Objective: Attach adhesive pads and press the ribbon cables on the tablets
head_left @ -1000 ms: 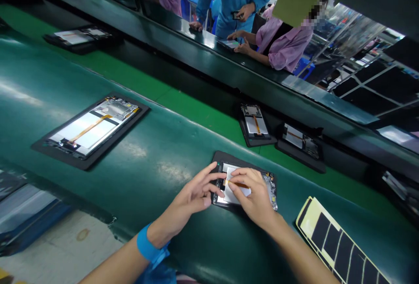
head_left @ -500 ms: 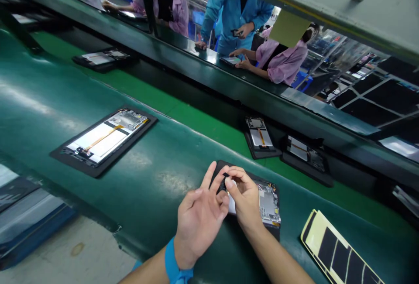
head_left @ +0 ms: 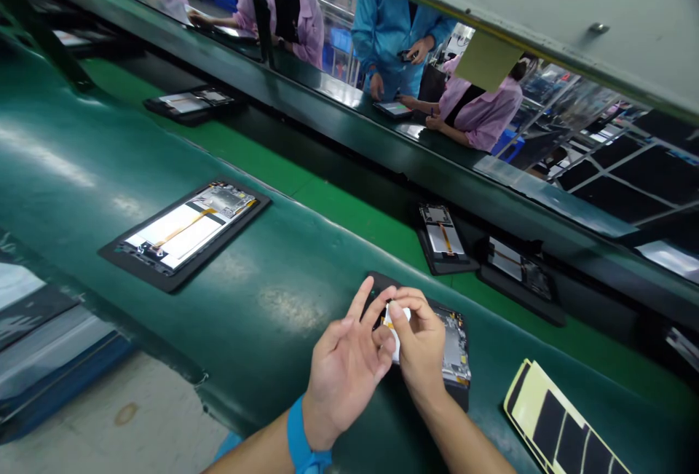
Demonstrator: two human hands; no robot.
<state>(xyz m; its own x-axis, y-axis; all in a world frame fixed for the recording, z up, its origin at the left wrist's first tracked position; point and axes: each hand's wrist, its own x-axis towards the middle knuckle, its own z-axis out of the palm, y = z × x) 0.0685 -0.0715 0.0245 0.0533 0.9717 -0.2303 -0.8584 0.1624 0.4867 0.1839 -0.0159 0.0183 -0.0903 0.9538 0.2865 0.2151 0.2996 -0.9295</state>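
Note:
My left hand (head_left: 346,368), with a blue band at the wrist, is palm up with its fingers apart; its index fingertip comes close to the fingers of my right hand. My right hand (head_left: 420,339) has thumb and fingers pinched together at a small dark piece, too small to name. Under both hands lies an opened tablet (head_left: 454,346) on a dark pad, its left part mostly hidden by the fingers. To the left, another opened tablet (head_left: 188,230) with an orange ribbon cable rests on a dark pad on the green bench.
A yellow sheet with black strips (head_left: 562,416) lies at the lower right. Opened tablets (head_left: 443,237) sit on the lower green belt (head_left: 328,204). Beyond a dark rail, people in pink and blue (head_left: 382,37) are at another bench.
The view has shifted slightly, moving the scene right and down. A white patch now shows beside my right fingertips. Across the bench, the person in blue has lowered a hand toward a tablet.

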